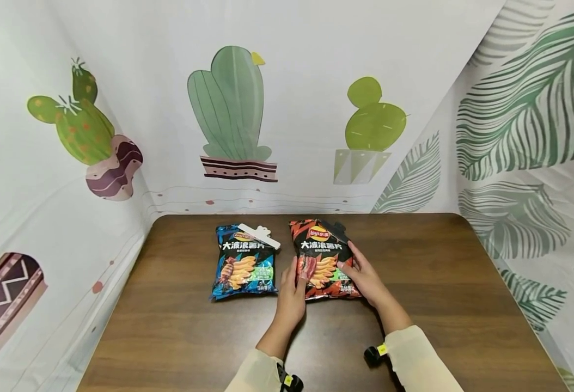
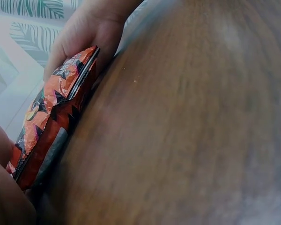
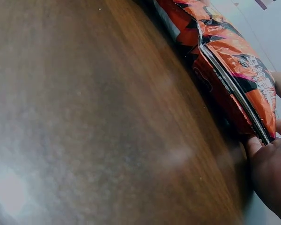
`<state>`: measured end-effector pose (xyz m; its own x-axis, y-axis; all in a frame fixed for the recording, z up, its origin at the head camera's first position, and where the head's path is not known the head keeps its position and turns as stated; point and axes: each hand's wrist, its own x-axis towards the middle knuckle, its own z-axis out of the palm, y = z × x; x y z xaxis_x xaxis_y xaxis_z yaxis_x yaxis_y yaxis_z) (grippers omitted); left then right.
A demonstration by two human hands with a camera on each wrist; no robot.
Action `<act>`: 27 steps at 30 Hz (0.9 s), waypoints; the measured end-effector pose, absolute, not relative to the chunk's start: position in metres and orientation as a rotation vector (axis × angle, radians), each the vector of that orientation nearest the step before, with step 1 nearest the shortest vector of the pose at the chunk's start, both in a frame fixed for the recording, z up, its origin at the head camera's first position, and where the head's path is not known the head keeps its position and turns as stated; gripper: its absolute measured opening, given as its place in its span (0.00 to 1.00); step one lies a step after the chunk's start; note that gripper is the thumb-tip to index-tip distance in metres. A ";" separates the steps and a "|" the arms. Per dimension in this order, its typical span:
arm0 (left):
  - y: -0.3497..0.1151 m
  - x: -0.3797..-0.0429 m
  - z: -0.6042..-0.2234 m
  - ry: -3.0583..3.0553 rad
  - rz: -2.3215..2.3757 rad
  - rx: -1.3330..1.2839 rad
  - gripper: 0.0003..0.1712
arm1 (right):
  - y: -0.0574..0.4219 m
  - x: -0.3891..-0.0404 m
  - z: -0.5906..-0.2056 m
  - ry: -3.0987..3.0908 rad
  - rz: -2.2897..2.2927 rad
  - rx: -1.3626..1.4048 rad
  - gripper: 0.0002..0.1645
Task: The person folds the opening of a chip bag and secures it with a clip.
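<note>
A red and black bag of potato chips (image 1: 318, 256) lies on the table, a black clip (image 1: 336, 230) across its top right corner. My left hand (image 1: 293, 296) grips its left edge, the thumb on the front. On the right edge, my right hand (image 1: 365, 276) holds the bag with its thumb over the front and fingers along the side. The bag's crimped bottom seam (image 3: 234, 93) faces the right wrist camera, with fingertips tucked at its corner. To the left lies a blue and black chip bag (image 1: 243, 267), a white clip (image 1: 260, 235) slanted over its top.
Both bags lie toward the far side of the brown wooden table (image 1: 179, 326). Behind it hangs a white cloth (image 1: 306, 109) printed with cacti, and leaf-patterned cloth (image 1: 527, 109) covers the right side. Small black cameras are strapped at both wrists.
</note>
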<state>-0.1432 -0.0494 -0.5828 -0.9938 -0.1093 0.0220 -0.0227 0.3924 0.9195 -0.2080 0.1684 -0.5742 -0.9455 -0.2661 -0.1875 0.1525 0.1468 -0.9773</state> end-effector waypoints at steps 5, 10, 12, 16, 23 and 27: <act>-0.049 -0.143 -0.583 -2.547 -1.689 0.120 0.33 | 0.168 -0.208 -0.574 2.107 -1.889 -0.100 0.47; -0.045 -0.141 -0.583 -2.514 -1.723 0.143 0.33 | 0.169 -0.208 -0.574 2.138 -1.871 -0.054 0.45; -0.044 -0.141 -0.583 -2.499 -1.730 0.154 0.33 | 0.169 -0.209 -0.574 2.158 -1.855 -0.040 0.44; -0.042 -0.142 -0.581 -2.482 -1.722 0.180 0.33 | 0.169 -0.210 -0.574 2.226 -1.829 -0.068 0.43; -0.042 -0.144 -0.574 -2.497 -1.766 0.222 0.34 | 0.167 -0.208 -0.557 2.375 -1.766 -0.081 0.41; -0.046 -0.143 -0.565 -2.498 -1.841 0.229 0.36 | 0.172 -0.210 -0.559 2.409 -1.737 -0.058 0.40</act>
